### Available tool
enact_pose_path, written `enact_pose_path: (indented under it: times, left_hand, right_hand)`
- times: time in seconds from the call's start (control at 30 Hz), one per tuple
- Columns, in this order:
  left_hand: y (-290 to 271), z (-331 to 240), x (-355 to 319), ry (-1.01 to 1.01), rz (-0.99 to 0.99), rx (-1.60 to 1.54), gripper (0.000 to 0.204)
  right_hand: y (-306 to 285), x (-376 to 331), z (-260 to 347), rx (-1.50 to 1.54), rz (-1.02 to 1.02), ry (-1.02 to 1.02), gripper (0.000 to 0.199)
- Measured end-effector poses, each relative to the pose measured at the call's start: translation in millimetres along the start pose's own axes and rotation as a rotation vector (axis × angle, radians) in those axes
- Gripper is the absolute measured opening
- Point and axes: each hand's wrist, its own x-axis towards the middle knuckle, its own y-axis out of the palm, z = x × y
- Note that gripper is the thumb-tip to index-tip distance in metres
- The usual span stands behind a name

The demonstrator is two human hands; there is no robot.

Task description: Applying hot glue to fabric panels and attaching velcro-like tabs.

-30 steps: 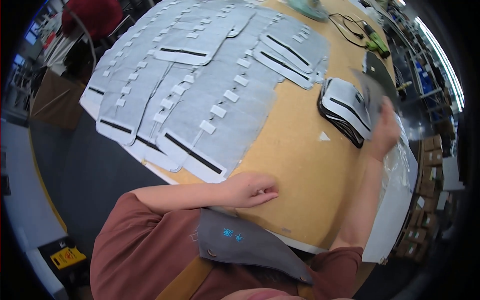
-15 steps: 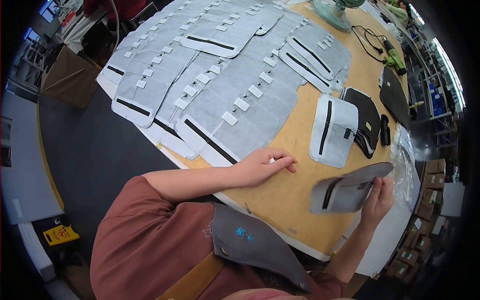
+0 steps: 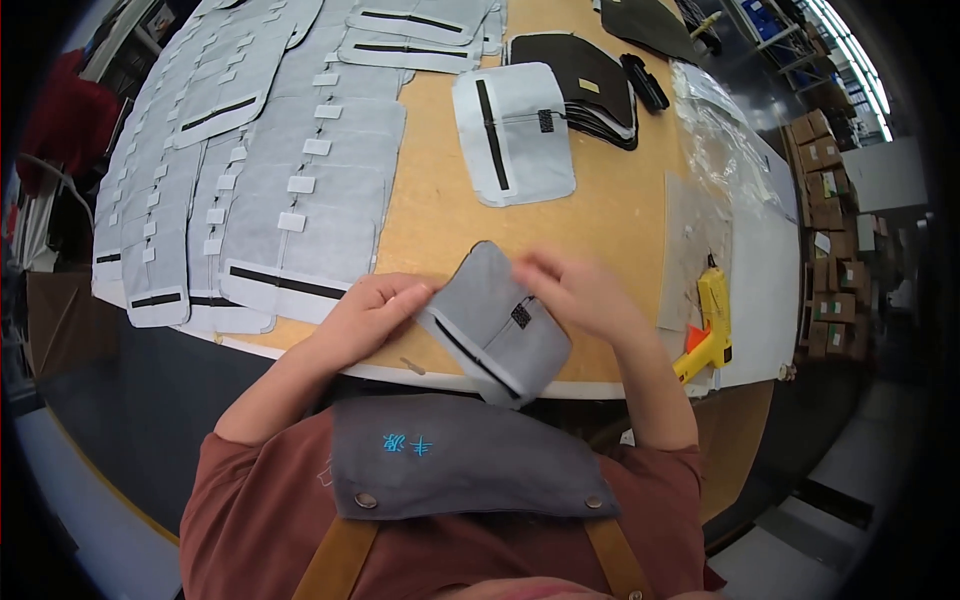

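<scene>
A grey fabric panel with a black strip and a small black patch is tilted over the table's near edge in front of me. The thumb and curled fingers of my left hand pinch its left edge. My right hand, slightly blurred, is closed at its upper right edge. Beyond it a similar light grey panel lies flat, with a black strip and a black patch. It leans against a stack of dark panels.
Rows of grey panels with white tabs overlap across the table's left. A yellow glue gun rests at the right, near clear plastic film. A black stapler-like tool lies beside the dark stack. Cardboard boxes stand beyond.
The panel has come from the right to in front of me in my right hand. My left hand has taken hold of its left edge. My view has turned right, bringing the glue gun into sight.
</scene>
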Motion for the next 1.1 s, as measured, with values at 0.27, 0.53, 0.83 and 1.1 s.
enact_pose_path:
  times: [0.27,0.53,0.83,1.1]
  left_hand:
    - [10.4,-12.8,-10.8,-0.063,-0.161,0.539,0.024]
    - [10.9,-2.7,-3.1,0.039,-0.458,0.458,0.023]
    - [21.0,-1.0,28.5,0.128,-0.449,0.448,0.025]
    - [7.0,-1.6,-0.1,0.101,-0.392,0.664,0.027]
  right_hand:
    - [-30.6,98.7,-70.0,-0.361,-0.601,0.187,0.04]
    - [-34.3,78.5,-8.6,-0.712,-0.989,-0.218,0.013]
    - [-65.9,-21.4,63.5,0.063,-0.591,-0.303,0.015]
    - [4.5,-22.4,-30.0,0.003,-0.093,0.079,0.02]
